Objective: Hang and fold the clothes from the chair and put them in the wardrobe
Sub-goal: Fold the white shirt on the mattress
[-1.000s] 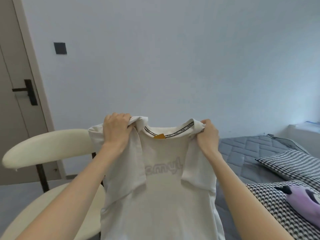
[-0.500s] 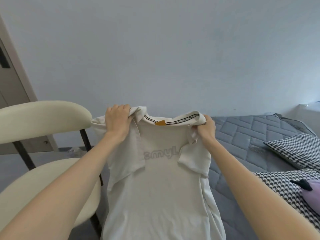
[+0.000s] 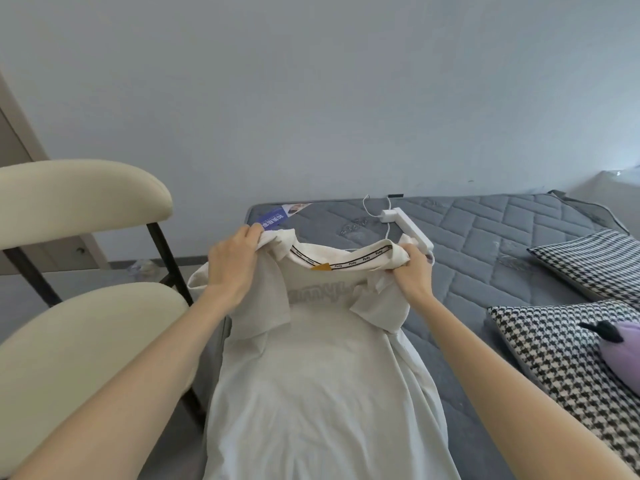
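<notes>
The left hand (image 3: 233, 268) and right hand (image 3: 414, 277), fingers curled, each grip a shoulder of the cream shirt (image 3: 318, 358). The shirt's long axis runs from the hands back toward the person, its body draped over the bed (image 3: 485, 244) edge. Both hands are equally near.

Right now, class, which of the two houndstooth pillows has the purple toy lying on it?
The nearer pillow, at the lower right: the purple toy lies on it. The farther pillow, further up the grey mattress, shows nothing on it.
</notes>
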Motion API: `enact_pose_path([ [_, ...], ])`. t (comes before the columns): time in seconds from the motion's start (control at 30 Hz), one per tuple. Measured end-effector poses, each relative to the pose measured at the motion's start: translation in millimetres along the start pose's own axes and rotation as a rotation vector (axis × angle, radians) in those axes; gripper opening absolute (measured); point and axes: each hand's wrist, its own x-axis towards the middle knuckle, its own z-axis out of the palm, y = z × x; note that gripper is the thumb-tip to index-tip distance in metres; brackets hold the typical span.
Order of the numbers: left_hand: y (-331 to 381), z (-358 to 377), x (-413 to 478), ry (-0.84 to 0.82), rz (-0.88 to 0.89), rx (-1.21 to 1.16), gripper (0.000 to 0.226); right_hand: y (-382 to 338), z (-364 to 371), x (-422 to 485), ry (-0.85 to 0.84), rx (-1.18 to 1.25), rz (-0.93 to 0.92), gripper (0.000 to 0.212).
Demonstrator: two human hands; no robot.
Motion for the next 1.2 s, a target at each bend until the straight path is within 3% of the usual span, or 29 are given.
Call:
enact_pose_path([
  [0.2,8,13,-84,-0.048,0.127,-0.01,0.038,51,0,-66,-0.019,-0.075,0.005,0.029],
  [0.37,6,29,-162,-0.216,0.299,-0.024,0.053,92,-3,-126,-0.049,-0.228,0.072,0.022],
  [0.43,6,35,-189,-0.353,0.336,-0.006,0.049,111,-4,-147,-0.057,-0.327,0.113,0.019],
  [0.57,9,43,-223,-0.847,0.278,-0.12,0.038,150,-6,-170,-0.195,-0.662,0.219,0.019],
  [0.67,7,39,-230,-1.066,0.266,-0.194,0.089,150,-9,-169,-0.391,-0.974,0.335,0.034],
  [0.7,7,36,-229,-1.089,0.244,-0.216,0.095,144,-9,-166,-0.441,-1.022,0.367,0.035],
  [0.73,4,34,-229,-1.084,0.202,-0.232,0.093,137,-9,-161,-0.489,-1.062,0.387,0.034],
  [0.8,1,35,-226,-0.978,0.05,-0.302,0.058,126,-9,-150,-0.533,-1.167,0.355,0.031],
  [0.83,1,38,-223,-0.895,-0.04,-0.357,0.039,121,-8,-144,-0.503,-1.229,0.303,0.027],
  [0.9,-2,48,-218,-0.747,-0.241,-0.462,0.024,114,-5,-134,-0.369,-1.313,0.171,0.019],
  [1.0,-8,65,-206,-0.572,-0.531,-0.492,0.028,109,2,-120,-0.274,-1.237,0.026,0.02],
  [1.13,-10,84,-185,-0.607,-0.851,-0.53,0.055,115,10,-93,-0.073,-1.021,-0.046,0.032],
  [1.2,-9,91,-180,-0.596,-0.936,-0.549,0.063,121,9,-82,-0.105,-0.846,0.046,0.04],
])
